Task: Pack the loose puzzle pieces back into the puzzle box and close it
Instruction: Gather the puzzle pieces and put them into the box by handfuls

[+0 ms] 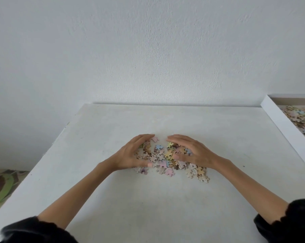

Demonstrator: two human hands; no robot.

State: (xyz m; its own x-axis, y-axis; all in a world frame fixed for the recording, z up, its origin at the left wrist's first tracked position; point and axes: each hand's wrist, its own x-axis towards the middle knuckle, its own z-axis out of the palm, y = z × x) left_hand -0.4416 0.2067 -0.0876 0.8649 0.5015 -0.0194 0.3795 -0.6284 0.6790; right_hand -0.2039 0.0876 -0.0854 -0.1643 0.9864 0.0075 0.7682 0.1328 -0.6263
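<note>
A white table (pixel 165 207) stands against a plain white wall (pixel 148 50), with patterned green-and-brown flooring (pixel 0 188) at left.

Pastel puzzle pieces (pixel 167 157) on white table (pixel 148 199); black sleeves (pixel 288 223).

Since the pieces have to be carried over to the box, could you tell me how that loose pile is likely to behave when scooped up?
The pile of puzzle pieces is small, flat and unjoined, so it will probably spill between the cupped left hand and right hand. The pieces look thin and light, so they likely slide easily on the smooth white table.
</note>
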